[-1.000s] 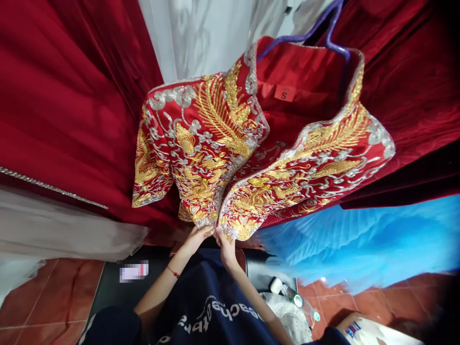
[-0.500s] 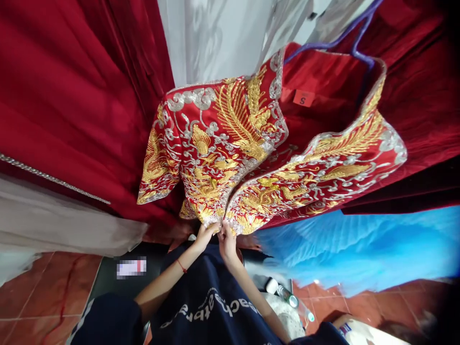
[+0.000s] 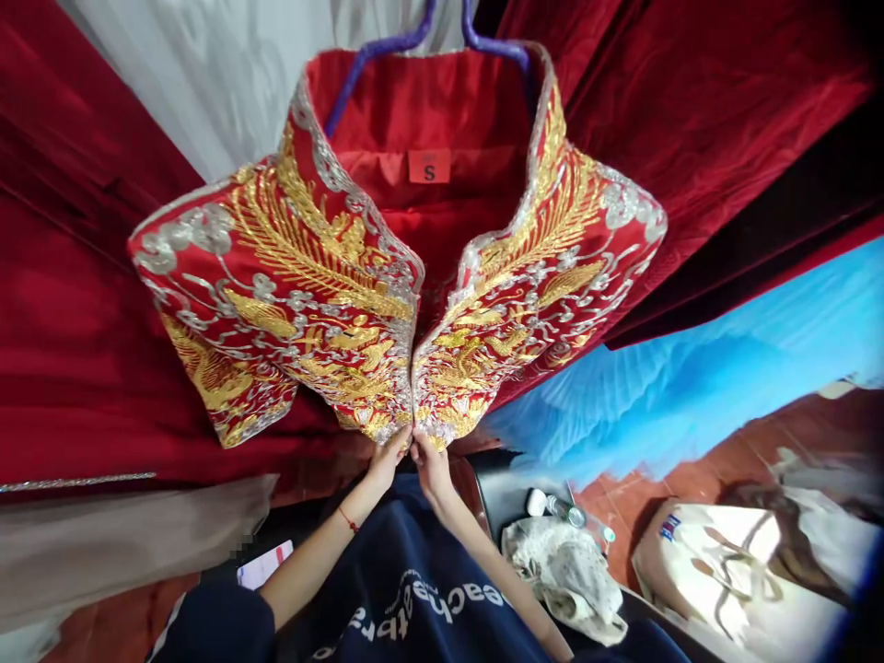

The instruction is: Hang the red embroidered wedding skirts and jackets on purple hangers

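Observation:
A red jacket (image 3: 352, 322), thickly embroidered in gold and silver, hangs from a purple hanger (image 3: 393, 44) in front of me. Its stand-up collar gapes at the top, baring the red lining and a size tag (image 3: 429, 167) marked S. At the bottom of the front opening, my left hand (image 3: 388, 458) pinches one edge of the hem. My right hand (image 3: 431, 463) pinches the other edge, fingertips close against the left ones. Here the two front edges meet. Whatever fastening may lie between the fingers is too small to make out.
Dark red cloth (image 3: 62, 322) hangs on both sides, with white fabric (image 3: 172, 74) behind. Blue tulle (image 3: 691, 359) hangs at the right. Below lie a phone (image 3: 266, 564), a bottle (image 3: 566, 509), a speckled white cloth (image 3: 566, 571) and a cream bag (image 3: 732, 571).
My view has turned, so the jacket now faces me squarely, with its collar nearer and more central. Both hands keep their pinch on the lower front edges.

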`<state>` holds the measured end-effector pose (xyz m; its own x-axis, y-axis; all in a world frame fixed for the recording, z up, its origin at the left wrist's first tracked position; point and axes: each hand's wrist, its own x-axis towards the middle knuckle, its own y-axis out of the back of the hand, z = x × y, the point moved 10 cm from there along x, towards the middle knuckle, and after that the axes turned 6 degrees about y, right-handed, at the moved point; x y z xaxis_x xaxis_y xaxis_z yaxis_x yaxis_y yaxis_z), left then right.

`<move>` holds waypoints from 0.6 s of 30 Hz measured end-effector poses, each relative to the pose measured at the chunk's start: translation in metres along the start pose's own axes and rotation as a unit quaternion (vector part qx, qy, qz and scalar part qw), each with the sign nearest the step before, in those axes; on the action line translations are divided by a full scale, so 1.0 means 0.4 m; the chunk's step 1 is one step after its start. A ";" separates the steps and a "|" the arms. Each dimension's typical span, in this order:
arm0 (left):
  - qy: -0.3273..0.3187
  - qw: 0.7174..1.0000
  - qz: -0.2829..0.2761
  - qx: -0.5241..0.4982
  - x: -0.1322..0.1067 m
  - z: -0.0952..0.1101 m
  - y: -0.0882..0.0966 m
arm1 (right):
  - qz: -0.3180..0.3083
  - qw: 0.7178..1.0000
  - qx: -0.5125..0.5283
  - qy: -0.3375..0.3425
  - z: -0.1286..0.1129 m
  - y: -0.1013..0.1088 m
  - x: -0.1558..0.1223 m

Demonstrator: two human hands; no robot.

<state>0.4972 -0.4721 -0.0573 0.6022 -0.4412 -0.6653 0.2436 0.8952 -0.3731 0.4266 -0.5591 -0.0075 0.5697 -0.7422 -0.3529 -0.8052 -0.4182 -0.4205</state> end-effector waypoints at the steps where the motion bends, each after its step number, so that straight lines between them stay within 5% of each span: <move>1: -0.001 1.000 0.007 0.001 0.000 -0.005 0.003 | 0.002 1.000 0.001 -0.003 0.000 0.006 0.001; 8: -0.013 0.999 0.034 0.000 0.011 -0.017 0.012 | -0.027 0.999 -0.022 -0.037 0.019 -0.003 0.019; 14: -0.022 1.000 0.015 0.003 0.007 0.004 0.018 | -0.104 0.983 -0.120 -0.086 0.041 -0.004 -0.042; 18: -0.019 1.000 0.013 0.000 0.007 0.015 0.024 | -0.119 0.972 -0.195 -0.056 0.026 0.011 -0.054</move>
<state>0.5057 -0.4645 -0.0590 0.6374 -0.4150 -0.6492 0.2269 0.9063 -0.3566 0.4124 -0.5395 -0.0104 0.7442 -0.5477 -0.3824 -0.6371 -0.7539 -0.1601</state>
